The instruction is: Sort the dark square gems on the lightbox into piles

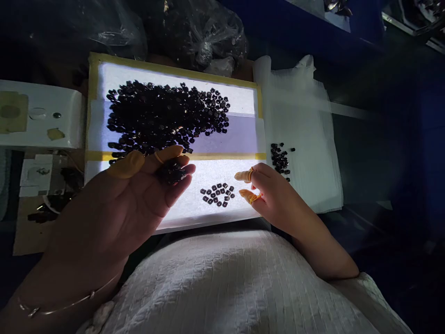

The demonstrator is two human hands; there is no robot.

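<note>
Palm up, my left hand (pixel 139 199) cups a cluster of small black parts (pixel 173 172) in its curled fingers, with yellow finger cots on the thumb and index finger. My right hand (pixel 266 188) hovers over the right side of a lit light panel (pixel 239 162); its thumb and index finger, also in yellow cots, are apart with nothing between them. Just left of those fingertips, several small dark square parts with pale cross marks (pixel 218 195) lie spread on the panel. A large heap of black parts (pixel 163 111) covers the panel's far half, partly hidden by my left hand.
White foam sheeting (pixel 309 139) lies right of the panel, bearing a small pile of black parts (pixel 280 157). A white box with a knob (pixel 41 113) stands at left. Clear plastic bags (pixel 208 37) sit behind the panel. Yellow tape (pixel 174 67) edges the panel.
</note>
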